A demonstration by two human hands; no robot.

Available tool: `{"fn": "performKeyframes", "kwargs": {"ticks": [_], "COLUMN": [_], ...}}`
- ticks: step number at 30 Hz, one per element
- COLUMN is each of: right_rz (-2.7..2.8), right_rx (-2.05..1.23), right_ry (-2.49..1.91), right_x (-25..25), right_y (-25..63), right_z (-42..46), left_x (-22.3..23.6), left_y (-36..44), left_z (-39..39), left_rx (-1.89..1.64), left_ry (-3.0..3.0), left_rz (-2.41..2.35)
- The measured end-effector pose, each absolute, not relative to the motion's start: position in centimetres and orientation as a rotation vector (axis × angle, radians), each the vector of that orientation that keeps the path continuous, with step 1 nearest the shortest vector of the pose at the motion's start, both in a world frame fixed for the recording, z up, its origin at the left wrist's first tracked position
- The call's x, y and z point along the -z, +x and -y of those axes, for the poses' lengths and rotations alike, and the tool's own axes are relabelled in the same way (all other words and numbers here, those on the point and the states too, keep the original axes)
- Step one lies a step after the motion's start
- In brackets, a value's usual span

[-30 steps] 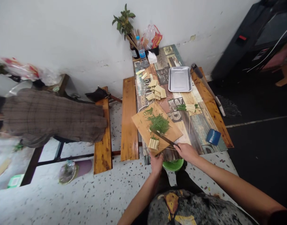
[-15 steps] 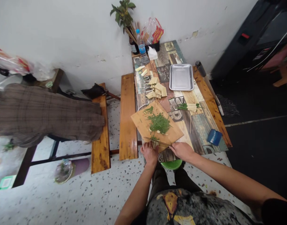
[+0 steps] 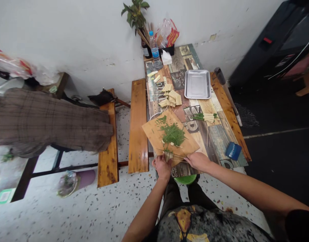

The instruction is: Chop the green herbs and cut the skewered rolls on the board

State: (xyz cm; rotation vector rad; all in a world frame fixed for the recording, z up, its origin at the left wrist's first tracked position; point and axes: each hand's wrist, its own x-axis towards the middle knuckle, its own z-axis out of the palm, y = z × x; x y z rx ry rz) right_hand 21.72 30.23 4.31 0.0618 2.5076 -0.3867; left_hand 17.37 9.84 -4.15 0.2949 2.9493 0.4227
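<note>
On the wooden cutting board (image 3: 154, 129), near its front edge, my left hand (image 3: 162, 167) is closed over a skewered bundle of pale rolls (image 3: 167, 155) with green ends. My right hand (image 3: 198, 162) grips a knife (image 3: 179, 156) at the board's right corner. Its thin blade, seen edge-on, points toward the bundle; whether it touches is unclear. Chopped greens (image 3: 173, 133) lie in a heap in the middle of the board, with a few pale bits. Beyond the board is a pile of pale skewered rolls (image 3: 171, 97). Another skewer of rolls with long green ends (image 3: 207, 117) lies to the right.
A metal tray (image 3: 197, 84) stands at the table's far right, a blue packet (image 3: 233, 151) at the near right. A water bottle (image 3: 154, 47) and tissue box stand by the wall. A person in a plaid garment (image 3: 53, 121) is at left, beyond wooden benches (image 3: 138, 127).
The blade has shifted slightly toward me and to the right, off the bundle's green ends. My left hand stays on the bundle. The view has shifted slightly.
</note>
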Motion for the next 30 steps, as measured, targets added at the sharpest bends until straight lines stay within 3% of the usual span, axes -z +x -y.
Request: {"fn": "performKeyframes", "kwargs": {"ticks": [9, 16, 20, 24, 30], "right_rz": [-2.564, -2.726, -2.787, -2.867, -2.746], "right_rx": [0.435, 0.707, 0.911, 1.112, 1.210], "right_ry": [0.057, 0.320, 0.510, 0.861, 1.506], "right_x": [-3.3, -4.3, -4.7, -5.2, -7.3], "right_y": [17.9, 19.6, 23.4, 29.7, 39.5], "right_z": [-27.0, -31.5, -34.4, -36.7, -39.3], "left_x": [4.3, 4.6, 2.4, -0.4, -3.2], "left_y": [17.2, 17.8, 17.3, 15.1, 8.0], "left_z": [-9.5, -9.5, -9.9, -11.1, -18.3], "left_rx": [-0.421, -0.459, -0.491, -0.743, -1.017], "left_ry": [0.302, 0.237, 0.218, 0.092, 0.318], "left_rz": [-2.911, -2.927, -2.854, -2.681, -2.631]}}
